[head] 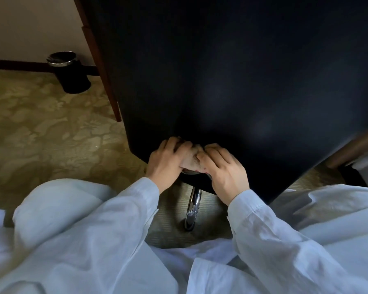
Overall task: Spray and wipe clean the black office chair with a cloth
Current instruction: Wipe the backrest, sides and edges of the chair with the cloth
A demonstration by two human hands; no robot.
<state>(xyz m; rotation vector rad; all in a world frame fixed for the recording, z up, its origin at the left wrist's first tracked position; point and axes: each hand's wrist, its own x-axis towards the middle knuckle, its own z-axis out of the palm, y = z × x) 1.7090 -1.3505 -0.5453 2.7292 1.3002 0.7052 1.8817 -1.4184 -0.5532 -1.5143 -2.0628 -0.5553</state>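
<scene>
The one camera sat on my head and looked forward and steeply down through a wide lens. It came very near the smooth black back of the office chair (232, 71), which filled the top and right of the view. The crumpled beige cloth (191, 161), gripped between my left hand (166, 162) and right hand (225, 168), fell just below centre. My pale blue sleeves (94, 230) ran along the bottom edge, and the olive patterned carpet (40, 124) reached the left edge.

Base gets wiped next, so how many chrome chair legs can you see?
1. A chrome leg runs along the carpet toward the camera, under the lower edge of the black chair back. Others may be hidden behind it.
</scene>
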